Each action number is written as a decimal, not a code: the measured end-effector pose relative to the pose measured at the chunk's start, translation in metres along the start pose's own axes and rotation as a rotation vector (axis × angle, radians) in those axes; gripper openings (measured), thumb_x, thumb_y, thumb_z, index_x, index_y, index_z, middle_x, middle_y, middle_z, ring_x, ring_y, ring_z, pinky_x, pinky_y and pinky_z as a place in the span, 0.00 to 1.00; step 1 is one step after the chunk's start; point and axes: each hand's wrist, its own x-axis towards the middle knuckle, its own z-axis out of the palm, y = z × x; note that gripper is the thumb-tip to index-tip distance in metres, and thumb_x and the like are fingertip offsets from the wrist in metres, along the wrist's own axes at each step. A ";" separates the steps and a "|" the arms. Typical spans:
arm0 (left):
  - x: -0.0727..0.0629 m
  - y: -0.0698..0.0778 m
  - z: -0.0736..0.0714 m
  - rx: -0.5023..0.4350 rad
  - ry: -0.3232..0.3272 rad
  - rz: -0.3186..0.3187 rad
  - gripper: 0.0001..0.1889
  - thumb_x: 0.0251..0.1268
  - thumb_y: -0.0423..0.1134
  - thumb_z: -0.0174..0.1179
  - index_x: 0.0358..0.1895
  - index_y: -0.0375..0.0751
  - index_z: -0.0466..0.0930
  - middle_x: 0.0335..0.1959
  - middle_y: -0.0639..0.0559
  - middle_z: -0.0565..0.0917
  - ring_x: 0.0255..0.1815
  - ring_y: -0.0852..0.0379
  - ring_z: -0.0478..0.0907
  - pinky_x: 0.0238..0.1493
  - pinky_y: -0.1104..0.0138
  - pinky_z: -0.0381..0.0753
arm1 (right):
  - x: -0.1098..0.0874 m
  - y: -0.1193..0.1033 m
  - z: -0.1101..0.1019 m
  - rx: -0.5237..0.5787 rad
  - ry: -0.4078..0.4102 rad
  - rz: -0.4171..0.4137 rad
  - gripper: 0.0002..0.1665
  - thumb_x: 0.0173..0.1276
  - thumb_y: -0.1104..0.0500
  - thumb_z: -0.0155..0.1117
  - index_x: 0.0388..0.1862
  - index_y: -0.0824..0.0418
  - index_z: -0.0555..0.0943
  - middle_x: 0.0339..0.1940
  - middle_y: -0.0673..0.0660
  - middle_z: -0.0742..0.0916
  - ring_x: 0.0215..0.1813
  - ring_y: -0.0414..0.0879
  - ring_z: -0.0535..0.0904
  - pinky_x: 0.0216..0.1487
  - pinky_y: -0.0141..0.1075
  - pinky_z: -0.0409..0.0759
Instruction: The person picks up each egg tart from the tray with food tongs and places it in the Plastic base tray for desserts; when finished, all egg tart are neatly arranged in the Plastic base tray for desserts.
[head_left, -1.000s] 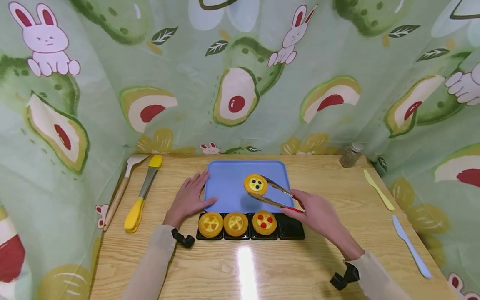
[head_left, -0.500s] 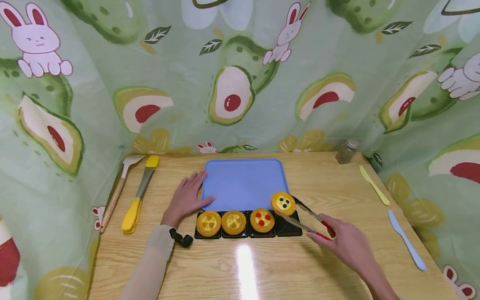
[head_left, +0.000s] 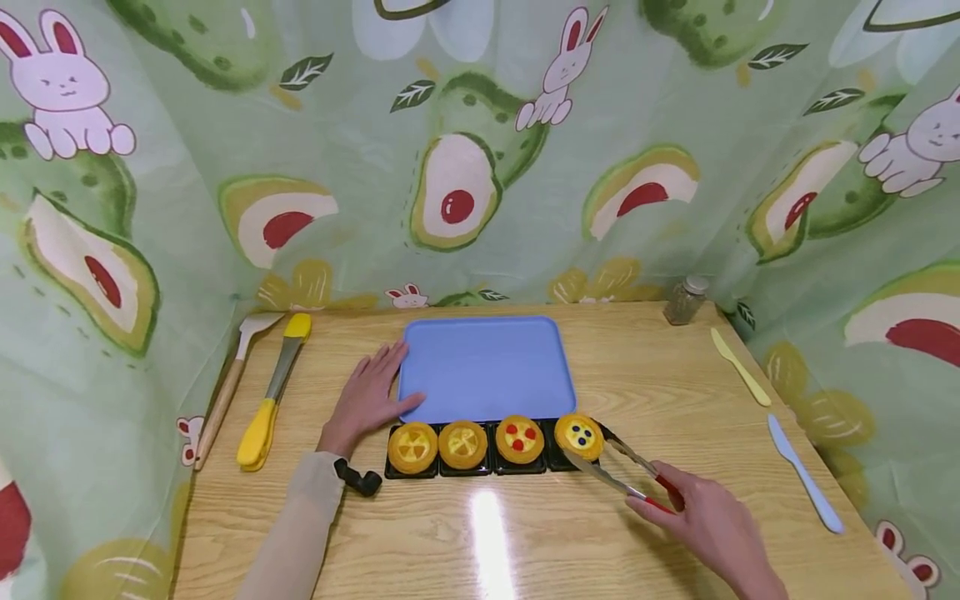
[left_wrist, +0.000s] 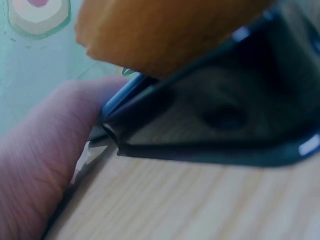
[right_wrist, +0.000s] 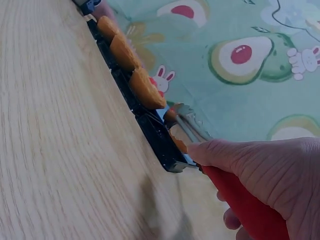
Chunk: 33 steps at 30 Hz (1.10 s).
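Observation:
My right hand (head_left: 708, 521) grips red-handled tongs (head_left: 609, 478), whose tips lie on either side of an egg tart (head_left: 579, 436) with blue dots. That tart is at the rightmost compartment of a black tart tray (right_wrist: 155, 142); whether it touches the bottom cannot be seen. A tart with red dots (head_left: 519, 439) and two tarts with wedge-shaped toppings, the middle one (head_left: 462, 444) and the far left one (head_left: 412, 447), fill the other compartments. Fingers extended, my left hand (head_left: 367, 396) rests at the left edge of a blue tray (head_left: 483, 367), thumb over its rim.
On the left lie a wooden-handled spatula (head_left: 225, 392) and yellow-and-grey tongs (head_left: 273, 392). To the right are a yellow knife (head_left: 738, 367), a blue knife (head_left: 804, 475) and a glass jar (head_left: 686, 300) at the back. A patterned curtain (head_left: 360, 108) surrounds the wooden table (head_left: 405, 542).
My right hand has carried the blue-dotted tart in the tongs from above the blue tray, right and toward me, to the rightmost compartment. My left hand has stayed at the tray's edge.

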 end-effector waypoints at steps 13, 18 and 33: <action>0.001 -0.002 0.001 0.007 -0.023 -0.017 0.56 0.64 0.81 0.48 0.87 0.52 0.43 0.87 0.56 0.47 0.87 0.49 0.43 0.84 0.46 0.41 | 0.004 -0.001 0.008 0.021 -0.014 0.038 0.42 0.55 0.25 0.75 0.57 0.53 0.86 0.20 0.46 0.70 0.22 0.41 0.63 0.23 0.36 0.57; 0.001 -0.002 0.001 0.010 -0.031 -0.024 0.57 0.64 0.82 0.48 0.87 0.53 0.43 0.87 0.56 0.46 0.87 0.50 0.42 0.84 0.46 0.41 | 0.004 -0.001 0.004 0.103 0.019 -0.001 0.32 0.56 0.29 0.78 0.46 0.51 0.84 0.20 0.45 0.72 0.21 0.39 0.62 0.23 0.33 0.57; 0.000 -0.002 0.002 0.015 -0.008 -0.016 0.57 0.64 0.81 0.49 0.87 0.51 0.45 0.87 0.54 0.49 0.87 0.47 0.45 0.84 0.44 0.44 | 0.054 -0.002 0.014 0.407 0.194 -0.023 0.28 0.67 0.44 0.77 0.50 0.63 0.76 0.28 0.52 0.78 0.23 0.39 0.69 0.23 0.32 0.68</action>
